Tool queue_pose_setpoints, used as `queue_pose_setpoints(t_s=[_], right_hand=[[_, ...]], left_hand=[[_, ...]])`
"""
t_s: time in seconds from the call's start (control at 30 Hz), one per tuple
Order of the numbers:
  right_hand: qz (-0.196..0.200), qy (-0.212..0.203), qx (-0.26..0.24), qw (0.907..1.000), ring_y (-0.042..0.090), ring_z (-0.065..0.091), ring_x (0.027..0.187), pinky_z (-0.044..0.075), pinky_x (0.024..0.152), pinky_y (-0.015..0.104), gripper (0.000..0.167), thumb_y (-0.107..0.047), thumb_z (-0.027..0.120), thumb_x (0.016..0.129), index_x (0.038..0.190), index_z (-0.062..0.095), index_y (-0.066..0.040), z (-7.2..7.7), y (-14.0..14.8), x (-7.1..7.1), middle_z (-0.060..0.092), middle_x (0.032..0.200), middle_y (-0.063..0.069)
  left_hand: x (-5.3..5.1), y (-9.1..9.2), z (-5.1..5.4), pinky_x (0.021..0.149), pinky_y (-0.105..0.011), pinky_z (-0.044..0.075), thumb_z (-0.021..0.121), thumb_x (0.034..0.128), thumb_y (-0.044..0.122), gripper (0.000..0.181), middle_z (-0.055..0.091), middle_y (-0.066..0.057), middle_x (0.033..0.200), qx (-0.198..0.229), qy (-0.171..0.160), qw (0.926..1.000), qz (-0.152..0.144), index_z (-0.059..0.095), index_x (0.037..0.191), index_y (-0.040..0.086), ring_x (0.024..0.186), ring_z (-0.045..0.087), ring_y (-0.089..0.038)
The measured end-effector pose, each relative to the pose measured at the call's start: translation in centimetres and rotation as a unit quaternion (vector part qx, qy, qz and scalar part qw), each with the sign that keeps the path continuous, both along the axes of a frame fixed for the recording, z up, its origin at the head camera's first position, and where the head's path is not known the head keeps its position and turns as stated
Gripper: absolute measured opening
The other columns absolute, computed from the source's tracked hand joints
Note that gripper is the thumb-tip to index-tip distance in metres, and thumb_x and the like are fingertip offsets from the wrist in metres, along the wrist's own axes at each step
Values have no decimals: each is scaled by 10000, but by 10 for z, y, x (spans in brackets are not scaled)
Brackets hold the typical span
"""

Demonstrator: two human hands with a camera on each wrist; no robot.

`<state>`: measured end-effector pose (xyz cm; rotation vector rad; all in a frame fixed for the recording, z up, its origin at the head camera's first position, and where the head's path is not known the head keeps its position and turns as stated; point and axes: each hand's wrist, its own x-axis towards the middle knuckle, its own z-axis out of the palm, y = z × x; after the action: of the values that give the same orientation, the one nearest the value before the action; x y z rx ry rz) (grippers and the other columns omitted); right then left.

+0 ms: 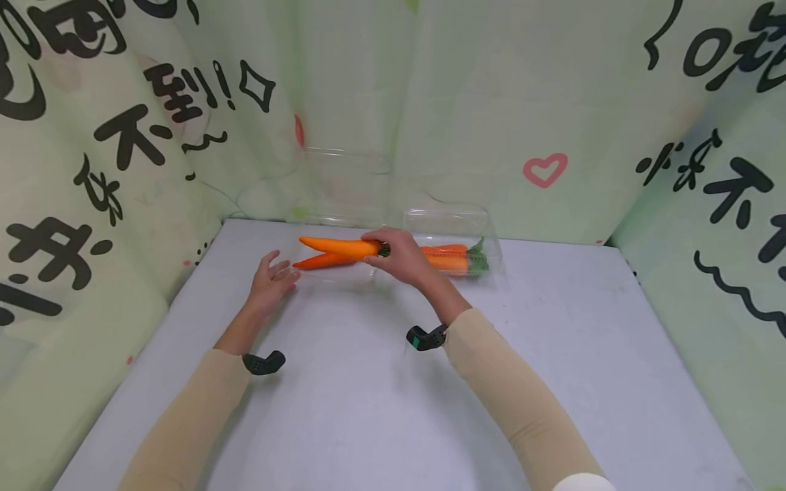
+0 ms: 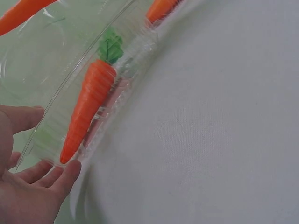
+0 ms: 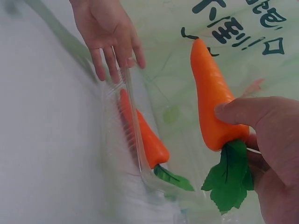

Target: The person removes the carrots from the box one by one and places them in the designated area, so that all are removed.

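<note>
My right hand grips an orange toy carrot near its leafy end, thumb on the body and green leaves hanging below. The carrot is above a clear plastic box with its lid raised. One orange-red carrot with green leaves lies in that box. At the box's left end is my left hand, fingers extended and thumb apart. In the left wrist view its fingertips are at the box's end; whether they press on it I cannot tell.
A second clear box stands just right of the first, its lid up, with carrots inside. Both boxes are at the far edge of the white table. Pale green curtains with black lettering hang behind and at both sides.
</note>
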<state>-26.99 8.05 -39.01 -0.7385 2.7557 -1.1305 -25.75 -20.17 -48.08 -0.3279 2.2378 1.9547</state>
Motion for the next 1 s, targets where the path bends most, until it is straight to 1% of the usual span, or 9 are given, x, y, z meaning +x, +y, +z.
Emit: queue_pose_setpoints(t_s=[0.13, 0.3, 0.37, 0.57, 0.7, 0.83, 1.0], right_hand=[[30, 75, 7, 10000, 197, 566, 1070, 528, 976, 319, 412, -197, 689, 899, 1296, 611, -121, 1, 7, 3, 623, 1271, 42], [-37, 248, 61, 9997, 215, 578, 1084, 522, 985, 356, 403, -198, 700, 890, 1279, 627, -120, 2, 21, 8, 635, 1265, 55], [-102, 221, 66, 9997, 223, 576, 1082, 520, 985, 370, 408, -198, 701, 889, 1282, 626, -120, 3, 27, 11, 634, 1264, 58], [-224, -60, 98, 9997, 215, 550, 1093, 509, 999, 376, 427, -226, 687, 901, 1311, 603, -135, 4, 37, 17, 607, 1282, 44], [-185, 25, 7, 9998, 222, 569, 1098, 517, 995, 377, 423, -205, 692, 896, 1301, 608, -116, 3, 40, 19, 613, 1282, 58], [-137, 116, -40, 9998, 225, 579, 1102, 521, 990, 371, 424, -191, 696, 893, 1298, 609, -102, 4, 43, 19, 619, 1279, 68], [-218, 125, -5, 9997, 220, 578, 1079, 527, 979, 362, 417, -189, 694, 894, 1295, 612, -112, 4, 45, 20, 618, 1271, 57]], left_hand=[[3, 0, 1, 1129, -434, 391, 593, 959, 186, 819, 244, -105, 1601, -6, -31, 10000, 10, 36, 1558, 225, 1458, 293, -266], [4, 1, 2, 1131, -434, 388, 585, 962, 167, 821, 237, -117, 1602, 89, -8, 9999, -46, 23, 1560, 212, 1460, 288, -269], [4, 1, 2, 1131, -433, 388, 584, 962, 169, 822, 235, -126, 1601, 104, 24, 9999, -68, 22, 1560, 207, 1458, 293, -273], [3, 0, 3, 1136, -434, 381, 581, 965, 172, 823, 226, -134, 1603, 58, 43, 9999, -103, 12, 1560, 201, 1455, 299, -276], [4, -1, 1, 1136, -441, 379, 576, 964, 148, 820, 226, -146, 1600, 103, 64, 9998, -132, 13, 1559, 185, 1460, 287, -279], [6, -1, 0, 1139, -441, 376, 570, 967, 146, 816, 224, -138, 1602, 168, 39, 9998, -118, 12, 1560, 195, 1464, 277, -274], [3, -1, 1, 1139, -431, 379, 576, 967, 166, 812, 235, -132, 1599, 174, 68, 9998, -93, 22, 1559, 203, 1451, 306, -273]])
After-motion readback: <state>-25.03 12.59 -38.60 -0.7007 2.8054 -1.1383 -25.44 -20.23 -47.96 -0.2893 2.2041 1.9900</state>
